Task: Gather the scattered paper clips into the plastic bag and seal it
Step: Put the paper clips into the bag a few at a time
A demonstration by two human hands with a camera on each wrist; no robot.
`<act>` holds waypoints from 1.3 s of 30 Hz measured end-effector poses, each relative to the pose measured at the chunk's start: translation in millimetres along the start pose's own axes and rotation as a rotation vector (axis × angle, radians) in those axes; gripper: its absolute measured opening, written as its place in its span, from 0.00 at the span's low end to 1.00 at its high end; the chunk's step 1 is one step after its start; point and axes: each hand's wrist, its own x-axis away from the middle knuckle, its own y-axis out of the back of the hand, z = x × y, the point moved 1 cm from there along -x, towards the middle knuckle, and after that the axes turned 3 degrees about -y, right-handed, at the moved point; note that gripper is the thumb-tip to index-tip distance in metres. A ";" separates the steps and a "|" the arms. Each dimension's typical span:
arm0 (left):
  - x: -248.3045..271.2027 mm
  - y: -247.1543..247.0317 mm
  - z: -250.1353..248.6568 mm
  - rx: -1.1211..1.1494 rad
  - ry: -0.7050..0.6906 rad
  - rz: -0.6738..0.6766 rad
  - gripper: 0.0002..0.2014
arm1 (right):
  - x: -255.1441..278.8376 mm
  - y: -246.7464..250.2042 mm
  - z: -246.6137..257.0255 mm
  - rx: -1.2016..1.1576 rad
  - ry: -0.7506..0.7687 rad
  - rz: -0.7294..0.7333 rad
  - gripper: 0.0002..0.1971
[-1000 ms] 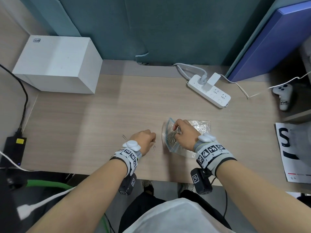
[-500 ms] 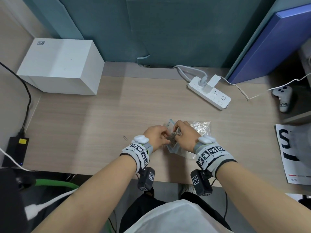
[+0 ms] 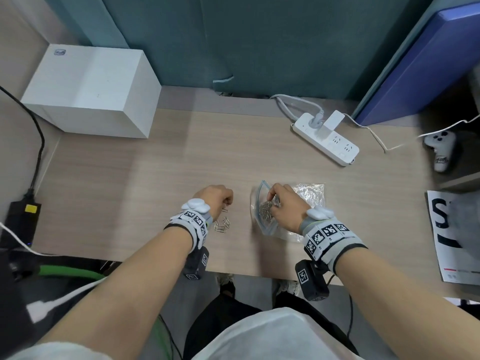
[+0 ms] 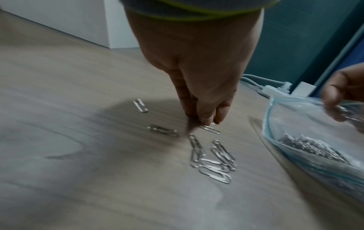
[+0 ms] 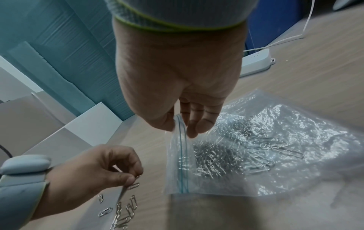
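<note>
A clear zip plastic bag [image 3: 309, 193] lies on the wooden desk [image 3: 155, 183] with many silver paper clips [image 5: 212, 157] inside. My right hand [image 5: 182, 126] pinches the bag's blue zip rim [image 5: 182, 149] and holds the mouth up and open. To the left of the bag lie several loose paper clips [image 3: 222, 226]. My left hand [image 4: 208, 122] reaches down just beyond them, thumb and forefinger pinching one clip [image 5: 137, 177] at the desk surface. Other loose clips [image 4: 213, 161] lie in a small heap nearer me.
A white box [image 3: 88, 89] stands at the back left and a white power strip [image 3: 327, 139] with cables at the back right. A printed sheet [image 3: 452, 237] lies at the right edge. A black adapter [image 3: 22, 222] sits at the far left.
Half a second ago my left hand was at the bag's mouth; it has moved back left to the loose clips and pinches one. The right hand keeps its hold on the bag.
</note>
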 end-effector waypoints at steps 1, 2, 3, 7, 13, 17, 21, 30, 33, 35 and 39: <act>3.0 2.4 8.1 0.015 0.022 -0.014 0.15 | -0.8 0.0 0.0 0.002 0.002 0.003 0.10; 6.5 3.1 14.8 0.034 0.040 -0.018 0.14 | -1.6 0.1 -0.5 0.005 0.003 0.004 0.09; 10.6 3.2 20.3 0.049 0.053 -0.004 0.13 | -2.7 -0.1 -1.0 0.008 0.004 0.005 0.09; 28.1 -0.2 30.4 0.180 0.074 -0.011 0.10 | -6.6 -1.1 0.9 0.018 0.005 0.012 0.10; 43.3 0.3 58.5 0.212 0.466 -0.275 0.10 | -9.5 -1.1 3.0 0.019 0.013 0.017 0.10; 39.1 -3.3 42.3 0.233 0.410 -0.193 0.11 | -11.6 -0.6 3.2 0.018 0.015 0.022 0.10; 30.6 -14.7 22.7 0.284 0.297 -0.158 0.15 | -13.2 -1.0 3.9 0.015 0.013 0.022 0.09; 25.9 -21.2 15.6 0.059 -0.086 0.088 0.38 | -15.1 3.1 2.2 -0.005 0.005 0.012 0.09; 26.3 -19.6 15.8 0.004 -0.138 0.078 0.23 | -15.9 3.2 2.7 -0.008 0.003 0.007 0.09; 26.6 -21.6 16.2 -0.023 -0.155 0.036 0.16 | -15.9 2.8 2.7 -0.008 0.000 0.005 0.09; 22.9 -27.7 12.9 -0.079 -0.192 0.013 0.06 | -14.2 2.5 2.2 -0.009 0.005 0.007 0.09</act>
